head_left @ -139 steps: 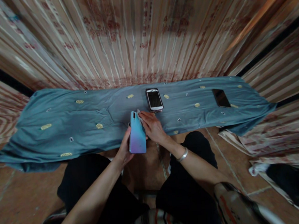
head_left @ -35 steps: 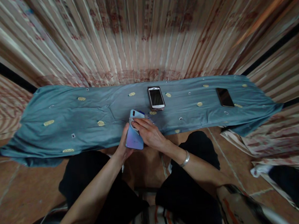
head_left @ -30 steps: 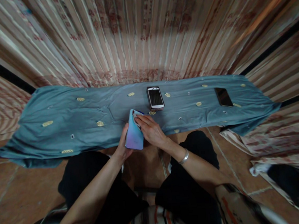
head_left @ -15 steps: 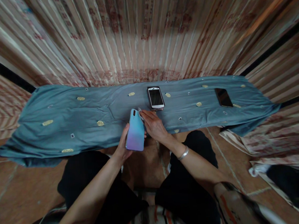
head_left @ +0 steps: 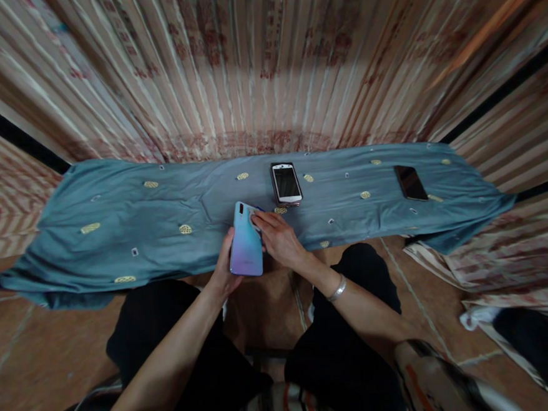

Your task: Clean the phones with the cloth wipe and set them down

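A smartphone (head_left: 246,248), its back shading from light blue to purple, is gripped by its lower left side in my left hand (head_left: 223,268). The camera strip shows at its top left corner, and the back faces up toward me. My right hand (head_left: 278,235) has its fingers pressed together on the upper right part of that back. Under the fingertips is a small pale cloth (head_left: 255,220), mostly hidden by them. Just beyond my right hand, a white-framed phone (head_left: 286,183) lies screen up on top of a dark one.
A blue-green cloth with yellow prints (head_left: 208,197) covers the long narrow table in front of me. Far right on it lies a dark phone (head_left: 411,183). A pleated curtain (head_left: 246,76) hangs behind. My knees are under the near edge, above a tiled floor (head_left: 271,306).
My right hand has shifted from the phone's upper right edge onto its back, with the pale cloth under the fingers. The held phone has tilted slightly to the left at its top.
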Motion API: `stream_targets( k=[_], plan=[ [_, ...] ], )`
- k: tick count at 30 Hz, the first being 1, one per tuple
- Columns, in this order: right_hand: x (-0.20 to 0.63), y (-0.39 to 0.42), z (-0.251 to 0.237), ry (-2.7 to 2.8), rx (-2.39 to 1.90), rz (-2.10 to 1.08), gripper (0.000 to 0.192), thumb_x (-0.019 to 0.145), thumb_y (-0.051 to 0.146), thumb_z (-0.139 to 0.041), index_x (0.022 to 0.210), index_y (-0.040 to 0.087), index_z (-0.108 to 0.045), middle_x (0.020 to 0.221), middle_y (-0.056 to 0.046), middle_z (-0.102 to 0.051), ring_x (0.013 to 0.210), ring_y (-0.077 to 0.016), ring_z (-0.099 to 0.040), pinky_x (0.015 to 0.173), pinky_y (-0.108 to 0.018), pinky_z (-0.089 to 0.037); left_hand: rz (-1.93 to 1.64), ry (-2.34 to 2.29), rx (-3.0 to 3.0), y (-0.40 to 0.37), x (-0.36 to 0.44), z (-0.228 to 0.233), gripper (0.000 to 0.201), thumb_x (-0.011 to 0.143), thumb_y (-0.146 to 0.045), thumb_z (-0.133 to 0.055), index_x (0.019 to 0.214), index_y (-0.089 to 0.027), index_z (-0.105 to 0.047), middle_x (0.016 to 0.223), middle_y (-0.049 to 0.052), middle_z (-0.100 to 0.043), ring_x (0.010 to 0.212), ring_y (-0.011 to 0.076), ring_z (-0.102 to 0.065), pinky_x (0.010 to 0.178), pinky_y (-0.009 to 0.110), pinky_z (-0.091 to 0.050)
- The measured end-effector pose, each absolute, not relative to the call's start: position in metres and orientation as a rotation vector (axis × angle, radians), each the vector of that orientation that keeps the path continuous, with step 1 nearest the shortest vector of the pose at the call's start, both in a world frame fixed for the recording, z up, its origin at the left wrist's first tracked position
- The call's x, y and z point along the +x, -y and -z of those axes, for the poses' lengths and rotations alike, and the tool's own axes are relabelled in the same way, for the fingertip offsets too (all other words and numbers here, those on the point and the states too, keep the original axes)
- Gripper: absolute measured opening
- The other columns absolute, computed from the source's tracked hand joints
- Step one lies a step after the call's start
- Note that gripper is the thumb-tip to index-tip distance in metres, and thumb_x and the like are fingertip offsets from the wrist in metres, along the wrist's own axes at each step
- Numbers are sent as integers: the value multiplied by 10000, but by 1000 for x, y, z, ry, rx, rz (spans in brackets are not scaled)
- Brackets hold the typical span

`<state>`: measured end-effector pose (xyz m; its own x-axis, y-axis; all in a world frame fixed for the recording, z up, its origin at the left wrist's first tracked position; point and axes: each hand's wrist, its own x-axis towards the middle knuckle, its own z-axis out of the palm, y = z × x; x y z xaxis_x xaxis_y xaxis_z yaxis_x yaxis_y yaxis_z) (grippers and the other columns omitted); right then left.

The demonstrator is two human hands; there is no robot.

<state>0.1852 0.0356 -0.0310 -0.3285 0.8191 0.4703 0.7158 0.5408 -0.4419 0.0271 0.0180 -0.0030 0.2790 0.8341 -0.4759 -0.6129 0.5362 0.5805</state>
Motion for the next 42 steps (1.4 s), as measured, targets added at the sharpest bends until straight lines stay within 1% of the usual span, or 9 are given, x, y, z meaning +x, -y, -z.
stream_targets(
  k=[4, 9, 12, 15, 20, 24, 27, 37, 42],
  plan=[
    [188, -40, 30, 2053, -1274, -186, 480, 951, 74, -378, 1369, 138, -605, 1362, -165, -623, 1286, -269, -552, 1117, -501, -466, -912, -806, 353, -16, 26, 7, 478, 972, -473, -469, 1244, -122, -646, 840, 82, -775, 663, 209, -720, 757, 333, -587],
    [180, -29, 28, 2089, -1221, -160, 461, 957, 86, -387, 1352, 123, -621, 1355, -164, -630, 1267, -268, -563, 1107, -481, -484, -1013, -831, 281, -18, 26, 4, 393, 976, -381, -481, 1234, -138, -652, 967, 64, -787, 837, 190, -737, 892, 295, -558],
    [176, -24, 26, 2117, -1198, -176, 457, 966, 90, -380, 1348, 129, -628, 1347, -165, -637, 1255, -266, -570, 1111, -481, -484, -1037, -828, 264, -20, 26, 6, 408, 962, -392, -510, 1252, -141, -649, 975, 62, -789, 924, 194, -731, 942, 278, -533],
    [179, -27, 24, 2123, -1205, -189, 464, 965, 90, -377, 1355, 143, -623, 1349, -164, -638, 1259, -266, -570, 1105, -498, -487, -1013, -800, 277, -20, 26, 12, 423, 941, -426, -544, 1246, -157, -657, 924, 47, -787, 887, 196, -731, 918, 284, -538],
    [181, -31, 25, 2071, -1241, -165, 477, 956, 86, -384, 1376, 145, -604, 1344, -162, -640, 1263, -273, -573, 1095, -515, -493, -1003, -816, 269, -19, 29, 18, 329, 920, -391, -600, 1124, -151, -697, 887, 32, -778, 809, 165, -722, 876, 256, -541],
    [172, -22, 29, 2100, -1203, -137, 458, 966, 84, -393, 1365, 134, -613, 1353, -171, -636, 1271, -266, -572, 1114, -496, -479, -1038, -830, 211, -22, 31, 14, 323, 964, -354, -526, 1110, -126, -702, 967, 69, -781, 963, 189, -723, 963, 269, -518],
    [166, -17, 32, 2139, -1177, -132, 435, 968, 84, -412, 1348, 101, -621, 1349, -192, -635, 1270, -261, -575, 1113, -463, -483, -1095, -832, 184, -23, 30, 11, 321, 979, -315, -500, 1158, -127, -688, 1025, 64, -780, 1042, 171, -707, 1017, 257, -489],
    [170, -27, 29, 2103, -1227, -150, 433, 972, 82, -387, 1329, 93, -632, 1331, -197, -647, 1261, -269, -578, 1103, -481, -483, -1046, -825, 183, -18, 31, 10, 302, 991, -285, -492, 1136, -130, -707, 1015, 60, -782, 1064, 184, -705, 1041, 276, -481],
    [160, -14, 30, 2193, -1095, -116, 410, 983, 96, -413, 1337, 57, -617, 1342, -191, -639, 1270, -261, -564, 1111, -423, -484, -1074, -854, 86, -21, 28, 11, 299, 986, -293, -512, 1110, -108, -711, 930, 65, -779, 858, 151, -721, 979, 256, -513]
  ],
)
